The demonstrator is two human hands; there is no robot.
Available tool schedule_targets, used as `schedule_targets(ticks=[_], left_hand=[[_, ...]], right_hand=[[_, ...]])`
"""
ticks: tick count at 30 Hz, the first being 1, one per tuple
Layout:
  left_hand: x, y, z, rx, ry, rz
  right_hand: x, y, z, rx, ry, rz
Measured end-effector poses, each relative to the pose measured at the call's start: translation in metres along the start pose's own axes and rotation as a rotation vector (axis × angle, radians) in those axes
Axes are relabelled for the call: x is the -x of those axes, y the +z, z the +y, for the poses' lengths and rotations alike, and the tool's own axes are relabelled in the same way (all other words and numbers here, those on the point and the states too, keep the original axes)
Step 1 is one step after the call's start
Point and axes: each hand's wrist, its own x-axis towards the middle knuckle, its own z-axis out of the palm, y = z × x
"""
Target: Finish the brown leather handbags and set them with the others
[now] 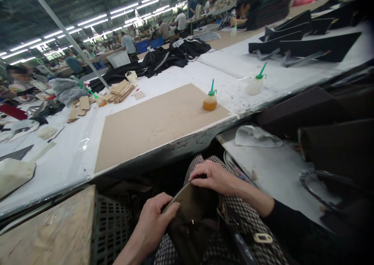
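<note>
Fingers of the left hand [153,218] are pinching the near edge of a dark brown bag [191,214] lying in the person's lap, while fingers of the right hand [214,176] are curling closed over the bag's upper rim, pulling it open so its tan lining is showing. Checked trousers [248,214] are showing beneath the bag. Beyond the knees, a white worktop [73,148] is carrying a tan board [152,124] with an amber glue bottle [210,100] standing on its far right corner. A second, pale bottle [255,82] is standing farther right, well apart.
</note>
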Motion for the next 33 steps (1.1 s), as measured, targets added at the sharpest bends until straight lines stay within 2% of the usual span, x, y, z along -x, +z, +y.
schedule_targets(ticks=[5,8,10,14,16,19,23,26,29,33], left_hand=[[0.002,0.013,-0.004,-0.079,0.158,0.076],[0.000,0.013,-0.008,-0.081,0.180,0.084],[-0.002,0.008,-0.010,-0.043,0.137,0.049],[-0.002,-0.005,-0.007,0.150,-0.016,-0.108],[0.001,-0.008,-0.005,0.226,-0.052,-0.126],[0.007,-0.004,0.000,0.219,-0.050,-0.051],[0.010,0.007,0.008,0.089,-0.011,0.078],[0.009,0.015,0.011,0.006,0.035,0.131],[0.005,0.024,0.009,-0.069,0.062,0.180],[0.002,0.027,-0.003,-0.114,0.023,0.244]], right_hand=[[0.003,-0.003,0.008,-0.114,0.012,-0.037],[0.005,-0.004,0.006,-0.090,0.007,-0.019],[0.007,-0.004,0.003,-0.058,-0.002,-0.001],[0.011,-0.004,-0.001,-0.026,-0.016,0.031],[0.013,-0.005,-0.001,-0.026,-0.012,0.042],[0.015,-0.006,0.000,-0.013,-0.001,0.054],[0.017,-0.004,-0.002,0.015,0.001,0.083],[0.018,-0.003,-0.004,0.034,0.010,0.094],[0.021,-0.002,-0.005,0.040,0.010,0.103],[0.023,-0.002,-0.005,0.062,0.028,0.105]])
